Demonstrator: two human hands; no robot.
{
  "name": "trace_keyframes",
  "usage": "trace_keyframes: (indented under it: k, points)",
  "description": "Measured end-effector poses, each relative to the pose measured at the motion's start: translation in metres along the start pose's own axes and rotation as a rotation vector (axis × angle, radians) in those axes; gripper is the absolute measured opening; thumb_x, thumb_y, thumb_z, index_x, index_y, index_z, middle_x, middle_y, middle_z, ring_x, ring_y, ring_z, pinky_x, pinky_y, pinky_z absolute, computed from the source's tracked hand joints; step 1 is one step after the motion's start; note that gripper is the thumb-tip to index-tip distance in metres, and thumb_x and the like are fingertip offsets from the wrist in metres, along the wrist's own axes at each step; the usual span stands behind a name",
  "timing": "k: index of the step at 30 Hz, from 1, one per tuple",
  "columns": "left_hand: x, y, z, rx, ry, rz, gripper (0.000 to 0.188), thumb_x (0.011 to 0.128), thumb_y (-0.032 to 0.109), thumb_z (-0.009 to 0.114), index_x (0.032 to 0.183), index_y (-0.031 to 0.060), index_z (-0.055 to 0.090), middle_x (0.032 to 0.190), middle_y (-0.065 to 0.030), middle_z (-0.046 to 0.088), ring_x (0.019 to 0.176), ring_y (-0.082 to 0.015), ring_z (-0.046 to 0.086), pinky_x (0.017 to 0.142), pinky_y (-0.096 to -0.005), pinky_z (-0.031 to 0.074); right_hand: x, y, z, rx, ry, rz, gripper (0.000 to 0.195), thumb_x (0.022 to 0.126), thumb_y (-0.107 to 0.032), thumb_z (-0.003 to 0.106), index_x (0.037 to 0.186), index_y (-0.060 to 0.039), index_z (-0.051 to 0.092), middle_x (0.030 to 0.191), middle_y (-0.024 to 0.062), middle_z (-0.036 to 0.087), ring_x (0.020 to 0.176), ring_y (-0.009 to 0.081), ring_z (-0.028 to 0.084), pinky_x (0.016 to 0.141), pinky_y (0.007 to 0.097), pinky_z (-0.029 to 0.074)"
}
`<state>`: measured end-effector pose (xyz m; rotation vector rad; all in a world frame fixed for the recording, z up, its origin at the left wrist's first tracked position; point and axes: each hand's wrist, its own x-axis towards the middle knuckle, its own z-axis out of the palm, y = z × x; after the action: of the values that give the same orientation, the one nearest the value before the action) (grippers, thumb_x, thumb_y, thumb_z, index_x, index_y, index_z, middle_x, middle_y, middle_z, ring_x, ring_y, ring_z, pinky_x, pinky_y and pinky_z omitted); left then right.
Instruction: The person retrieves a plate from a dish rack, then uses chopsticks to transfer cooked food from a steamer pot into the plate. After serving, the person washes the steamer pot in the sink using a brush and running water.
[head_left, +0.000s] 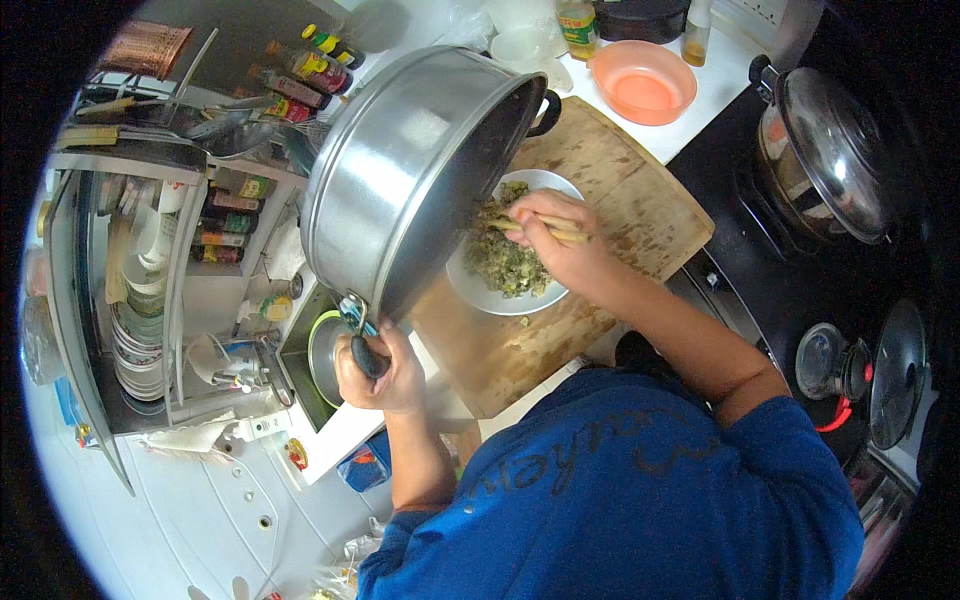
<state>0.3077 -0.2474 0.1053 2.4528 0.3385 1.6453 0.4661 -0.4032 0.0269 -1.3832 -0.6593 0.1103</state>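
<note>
My left hand (381, 369) grips the black side handle (367, 356) of a large stainless-steel pot (382, 165). The pot is tipped over, with its mouth facing a white plate (480, 298). Chopped green food (508, 262) is heaped on that plate, partly hidden by my right hand and the pot. In my right hand (559, 232) is a pair of light wooden chopsticks (564, 229), their tips at the food near the pot's rim. Beneath the plate lies a stained wooden cutting board (510, 360). The pot's far handle (549, 114) hangs over the board.
A lidded pot (817, 165) stands on the black stove (720, 165) at right. An orange plastic bowl (645, 82) sits behind the board. Sauce bottles (322, 71) line the back left, near an open dish cabinet (142, 300). A sink with a metal basin (324, 360) is beside my left hand.
</note>
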Motion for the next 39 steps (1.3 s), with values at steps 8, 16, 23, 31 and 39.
trace_keyframes:
  k: [8,16,23,31,39]
  points:
    - [0.002,0.0,0.004,-0.002,0.067,0.036,0.033,0.069,0.002,0.07,0.057,0.0053,0.039,0.054,-0.0068,0.044,0.044,-0.0222,0.042,0.044,-0.0301,0.033,-0.006,-0.025,-0.003,-0.119,-0.04,-0.12,0.012,0.087,-0.001,0.047,0.092,0.0041,0.057,0.084,0.0107,0.058,0.076,0.0206,0.066,0.063,0.0274,0.053]
    - [0.002,0.002,0.003,-0.025,0.016,0.007,0.028,0.07,0.002,0.07,0.061,0.0039,0.043,0.054,-0.0044,0.045,0.046,-0.0175,0.04,0.045,-0.0281,0.033,0.005,0.019,-0.008,0.263,0.067,0.167,0.017,0.092,-0.003,0.043,0.096,0.0064,0.057,0.086,0.0101,0.06,0.082,0.0216,0.067,0.069,0.0245,0.055]
    - [-0.001,-0.004,0.004,-0.002,0.083,-0.134,0.031,0.071,0.003,0.069,0.057,0.0061,0.042,0.05,-0.0045,0.042,0.043,-0.0177,0.039,0.044,-0.0289,0.032,-0.019,-0.011,-0.022,0.08,-0.007,0.164,0.017,0.091,-0.006,0.046,0.096,0.0058,0.057,0.087,0.0108,0.062,0.079,0.0178,0.066,0.066,0.0245,0.054]
    - [0.006,0.002,0.004,-0.205,0.128,-0.248,0.028,0.074,0.001,0.067,0.059,0.0035,0.044,0.052,-0.0024,0.044,0.047,-0.0115,0.038,0.045,-0.0251,0.031,0.051,-0.005,-0.028,0.172,0.15,-0.015,0.016,0.09,-0.008,0.048,0.098,0.0016,0.058,0.084,0.0084,0.064,0.073,0.0159,0.066,0.066,0.0264,0.054]
    - [-0.004,-0.011,-0.006,-0.08,0.095,-0.267,0.026,0.074,0.002,0.068,0.061,0.0024,0.044,0.052,-0.0025,0.043,0.048,-0.012,0.037,0.045,-0.0256,0.032,0.047,0.006,-0.028,0.185,-0.024,0.259,0.017,0.093,-0.008,0.045,0.097,0.0031,0.056,0.088,0.0117,0.062,0.075,0.0184,0.066,0.068,0.0259,0.055]
